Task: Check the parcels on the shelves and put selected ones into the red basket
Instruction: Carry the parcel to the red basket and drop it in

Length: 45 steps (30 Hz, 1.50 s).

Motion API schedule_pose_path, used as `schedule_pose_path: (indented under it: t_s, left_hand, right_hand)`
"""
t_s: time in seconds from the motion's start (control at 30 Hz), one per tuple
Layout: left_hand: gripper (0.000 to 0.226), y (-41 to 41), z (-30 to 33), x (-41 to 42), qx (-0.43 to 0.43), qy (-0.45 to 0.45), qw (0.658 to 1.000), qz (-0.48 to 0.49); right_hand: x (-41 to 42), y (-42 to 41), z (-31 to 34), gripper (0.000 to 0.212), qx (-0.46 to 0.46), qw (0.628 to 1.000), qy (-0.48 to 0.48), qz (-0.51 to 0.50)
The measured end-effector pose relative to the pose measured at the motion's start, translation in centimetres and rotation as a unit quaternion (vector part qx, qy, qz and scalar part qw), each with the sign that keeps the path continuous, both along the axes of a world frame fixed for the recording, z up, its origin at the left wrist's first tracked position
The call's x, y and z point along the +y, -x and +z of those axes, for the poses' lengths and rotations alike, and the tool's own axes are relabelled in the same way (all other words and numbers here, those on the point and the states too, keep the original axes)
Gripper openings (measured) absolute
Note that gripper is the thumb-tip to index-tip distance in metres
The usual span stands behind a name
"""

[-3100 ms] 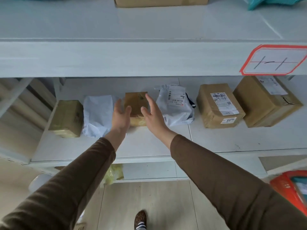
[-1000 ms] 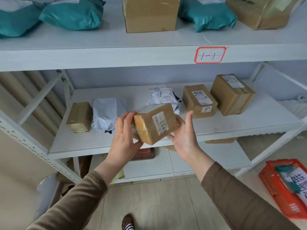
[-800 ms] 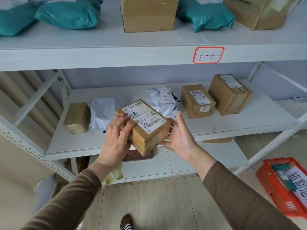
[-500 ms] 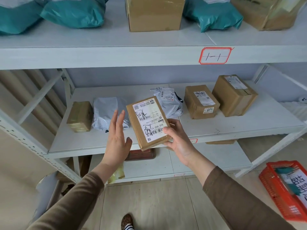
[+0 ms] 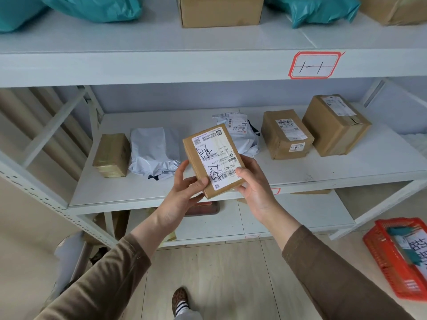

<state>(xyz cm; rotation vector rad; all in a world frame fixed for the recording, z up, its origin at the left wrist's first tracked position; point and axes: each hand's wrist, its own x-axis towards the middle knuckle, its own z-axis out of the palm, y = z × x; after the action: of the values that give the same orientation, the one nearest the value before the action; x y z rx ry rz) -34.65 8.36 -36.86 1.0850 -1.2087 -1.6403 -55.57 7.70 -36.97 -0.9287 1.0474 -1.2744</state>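
Observation:
A small brown cardboard parcel (image 5: 213, 160) with a white shipping label facing me is held up in front of the middle shelf (image 5: 300, 174). My left hand (image 5: 184, 192) grips its lower left corner and my right hand (image 5: 254, 185) grips its lower right corner. On the shelf behind it lie a taped brown box (image 5: 112, 154), a white poly bag (image 5: 153, 153), a second white bag (image 5: 241, 135) and two brown boxes (image 5: 286, 133), (image 5: 335, 124). The red basket (image 5: 390, 255) stands on the floor at lower right with parcels inside.
The top shelf (image 5: 161, 65) carries teal bags (image 5: 92, 8) and a cardboard box (image 5: 220, 10); a red-framed label (image 5: 314, 65) marks its front edge. A lower shelf (image 5: 288, 218) holds a dark reddish item. My shoe (image 5: 180, 299) rests on the wooden floor.
I took the parcel off the shelf, turned it until its label faced me, and my left hand, briefly off it, has closed on its lower left corner again.

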Motion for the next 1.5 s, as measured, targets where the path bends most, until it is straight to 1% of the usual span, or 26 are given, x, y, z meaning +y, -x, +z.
schedule_pose_path:
  t_s: [0.07, 0.13, 0.17, 0.23, 0.33, 0.4, 0.47, 0.5, 0.53, 0.57, 0.6, 0.63, 0.67, 0.7, 0.73, 0.8, 0.83, 0.93, 1.0, 1.07, 1.17, 1.23, 1.33, 1.5]
  left_hand:
    - [0.096, -0.8, -0.1, -0.5, 0.016, -0.017, 1.0, -0.015]
    - [0.115, -1.9, 0.5, -1.4, 0.051, -0.038, 0.998, 0.017]
    - [0.122, -2.4, 0.9, -2.0, 0.056, -0.045, 0.997, 0.021]
    - [0.133, -2.8, 1.8, -3.0, 0.031, -0.038, 0.998, -0.037]
    - [0.123, -2.3, 3.2, -3.7, -0.032, -0.026, 0.985, -0.167]
    - [0.112, -1.4, 4.4, -3.6, -0.085, -0.022, 0.965, -0.247]
    - [0.083, -0.2, 5.1, -3.4, -0.129, -0.006, 0.944, -0.304]
    - [0.071, 0.3, 5.2, -3.2, -0.137, -0.001, 0.942, -0.306]
    - [0.064, 0.6, 4.9, -3.1, -0.134, 0.001, 0.949, -0.287]
    - [0.062, 1.0, 4.5, -3.0, -0.119, -0.001, 0.96, -0.255]
    - [0.059, 1.3, 4.0, -2.9, -0.095, -0.004, 0.972, -0.215]
    - [0.056, 1.8, 3.5, -2.8, -0.068, -0.005, 0.982, -0.174]
    - [0.054, 2.4, 2.9, -2.8, -0.04, -0.004, 0.99, -0.137]
    - [0.053, 3.1, 2.5, -2.6, -0.014, -0.001, 0.994, -0.105]
    - [0.054, 4.0, 2.2, -2.5, 0.006, 0.004, 0.997, -0.081]
    - [0.058, 6.4, 1.8, -2.0, 0.037, 0.01, 0.998, -0.058]
    - [0.06, 7.7, 1.6, -1.7, 0.052, 0.01, 0.997, -0.054]
    - [0.062, 11.5, 1.1, -0.9, 0.084, 0.002, 0.995, -0.045]
    - [0.063, 14.0, 0.8, -0.2, 0.098, 0.0, 0.994, -0.05]
    - [0.06, 16.4, 0.4, 0.5, 0.111, -0.003, 0.992, -0.056]
    - [0.055, 20.1, 0.0, 1.7, 0.123, -0.021, 0.989, -0.082]
    - [0.057, 22.3, -0.2, 2.3, 0.129, -0.043, 0.986, -0.099]
    - [0.055, 25.1, -0.5, 2.7, 0.127, -0.067, 0.982, -0.125]
    - [0.05, 28.7, -1.1, 1.7, 0.118, -0.085, 0.972, -0.186]
  right_hand:
    - [-0.8, 1.5, 1.2, 0.034, 0.044, 0.999, 0.003, 0.002]
    - [-1.8, 3.5, 2.5, 0.023, 0.096, 0.995, -0.007, 0.038]
    - [-2.3, 4.5, 3.1, 0.024, 0.123, 0.99, -0.017, 0.064]
    - [-3.0, 5.9, 4.2, 0.037, 0.174, 0.977, -0.019, 0.125]
    - [-3.4, 6.4, 5.1, 0.055, 0.244, 0.944, -0.005, 0.222]
    - [-3.3, 6.3, 5.8, 0.052, 0.258, 0.933, -0.019, 0.251]
    - [-3.2, 6.1, 6.3, 0.043, 0.274, 0.926, -0.018, 0.261]
    - [-3.1, 6.1, 6.4, 0.04, 0.29, 0.925, -0.012, 0.244]
    - [-3.0, 6.3, 6.5, 0.044, 0.293, 0.933, -0.01, 0.209]
    - [-2.9, 6.6, 6.4, 0.05, 0.273, 0.949, -0.017, 0.153]
    - [-2.7, 7.0, 6.2, 0.055, 0.227, 0.97, -0.029, 0.082]
    - [-2.5, 7.5, 5.8, 0.054, 0.172, 0.984, -0.039, 0.005]
    - [-2.2, 8.0, 5.3, 0.052, 0.119, 0.99, -0.047, -0.06]
    - [-1.7, 8.2, 4.5, 0.052, 0.089, 0.99, -0.056, -0.098]
    - [-1.0, 8.2, 3.6, 0.054, 0.089, 0.988, -0.059, -0.109]
    - [0.9, 7.6, 2.0, 0.063, 0.127, 0.987, -0.05, -0.081]
    - [2.0, 7.3, 1.6, 0.07, 0.13, 0.988, -0.047, -0.063]
    - [4.4, 7.9, 0.9, 0.079, 0.097, 0.993, -0.026, -0.059]
    - [6.0, 9.1, 0.9, 0.078, 0.079, 0.993, -0.017, -0.082]
    - [7.8, 10.7, 1.0, 0.077, 0.073, 0.992, -0.012, -0.102]
    - [10.2, 13.7, 0.7, 0.082, 0.075, 0.985, -0.024, -0.155]
    - [11.4, 15.7, 0.7, 0.083, 0.076, 0.978, -0.032, -0.192]
    - [12.9, 18.0, 0.9, 0.077, 0.067, 0.968, -0.04, -0.24]
    - [13.4, 20.6, 0.2, 0.065, 0.075, 0.953, -0.054, -0.29]
